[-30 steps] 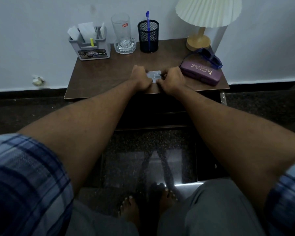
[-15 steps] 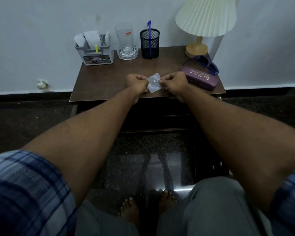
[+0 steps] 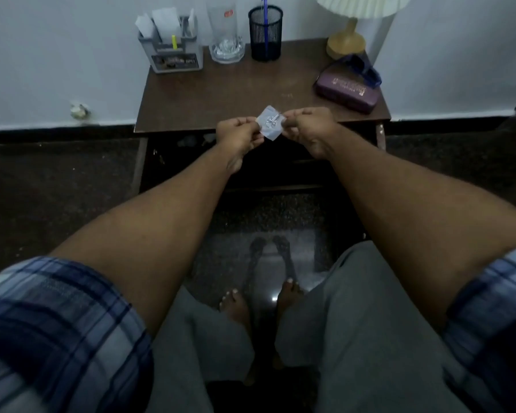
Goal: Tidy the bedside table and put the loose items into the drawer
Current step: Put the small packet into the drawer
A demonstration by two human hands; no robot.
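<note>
Both hands meet in front of the counter's (image 3: 221, 96) near edge and hold a small pale square packet (image 3: 270, 123) between them. The left hand (image 3: 239, 137) pinches the packet's left side with curled fingers, and the right hand (image 3: 310, 129) pinches its right corner in the same way. The packet is tilted like a diamond, with something small and metallic showing on it; what that is cannot be told. It is lifted clear of the counter, hanging over the dark space just below the front edge, which looks like a pulled-out drawer (image 3: 173, 162); a few pale shapes lie in there, too dim to make out. Along the back of the counter, by the wall, stand a grey organiser (image 3: 173, 52) with slips of paper, a clear glass (image 3: 225, 34) just beside it, and a black mesh cup (image 3: 265, 34) with a blue pen (image 3: 264, 13) upright in it. At the back right corner is a lamp (image 3: 344, 43) with a wooden base and pleated shade. Near the right edge lies a purple glasses case (image 3: 346, 90), with blue sunglasses (image 3: 362, 70) resting against its far side. The person's bare feet rest on the glossy dark floor (image 3: 265, 222).
</note>
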